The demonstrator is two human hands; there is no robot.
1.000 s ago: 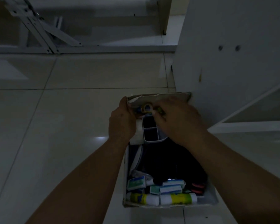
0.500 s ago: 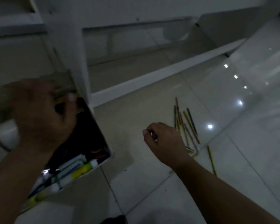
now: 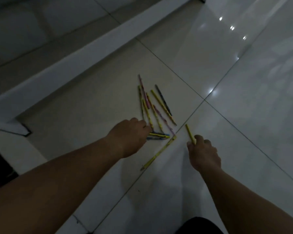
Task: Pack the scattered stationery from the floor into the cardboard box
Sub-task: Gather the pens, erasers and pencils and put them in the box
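Several pencils (image 3: 156,107), yellow, pink and dark, lie fanned out on the pale floor tiles. My left hand (image 3: 130,135) rests at the near end of the pile, its fingers curled on a few short pencils (image 3: 158,135) lying crosswise. My right hand (image 3: 203,153) pinches the lower end of a single yellow pencil (image 3: 189,132) to the right of the pile. Another long yellow pencil (image 3: 158,152) lies loose between the two hands. The cardboard box is out of view.
A white cabinet base (image 3: 71,53) runs diagonally across the upper left, with a corner (image 3: 22,130) jutting out at the left. Glossy tiles with light reflections (image 3: 211,90) stretch to the right. A dark shape (image 3: 200,225) sits at the bottom edge.
The view swung from the box to the pencils on the floor. Both hands left the box and came down onto the pencils; my right hand now pinches a yellow pencil.
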